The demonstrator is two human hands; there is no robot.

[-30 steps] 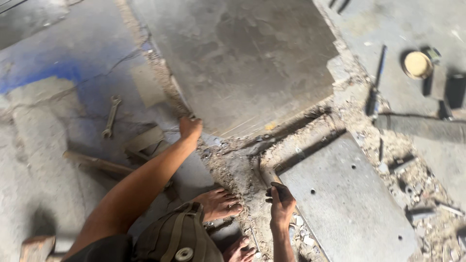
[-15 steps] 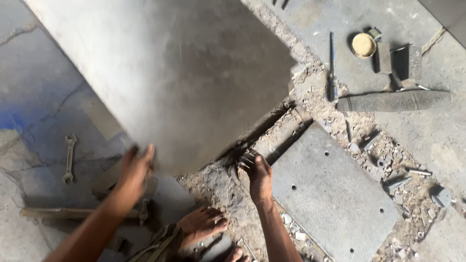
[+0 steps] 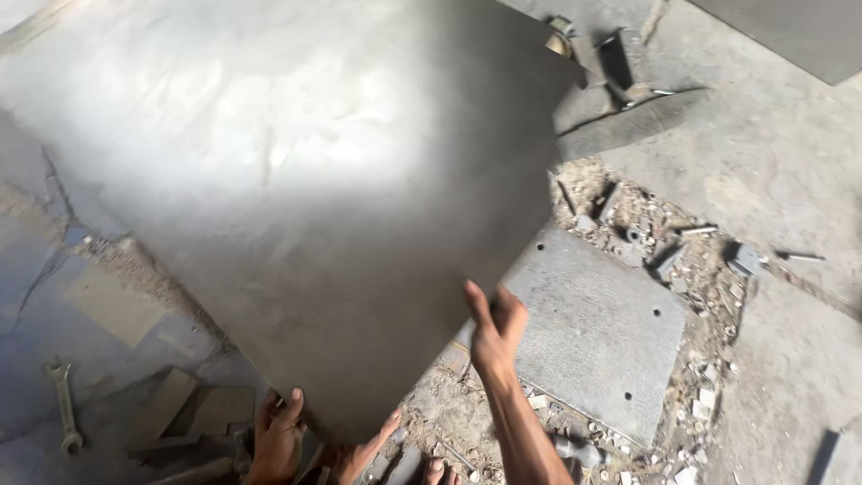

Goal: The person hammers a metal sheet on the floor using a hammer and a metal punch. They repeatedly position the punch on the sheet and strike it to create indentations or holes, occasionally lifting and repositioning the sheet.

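Observation:
A large grey floor tile [image 3: 296, 180] is tilted up toward me and fills most of the head view. My left hand [image 3: 277, 433] grips its near bottom corner from below. My right hand [image 3: 492, 330] holds the tile's right edge, fingers curled over it. The ground under the lifted tile is hidden. A bare foot [image 3: 359, 454] shows just under the tile's bottom corner.
A grey slab with small holes [image 3: 602, 332] lies right of my right hand, ringed by rubble and tile chips [image 3: 664, 242]. A spanner [image 3: 65, 404] lies at the lower left on cracked concrete. Tools and a small round tin [image 3: 561, 36] sit at the top.
The tile has swung up off the floor toward me and now covers the view. My left hand went from its left edge to its bottom corner; my right hand rose along its right edge.

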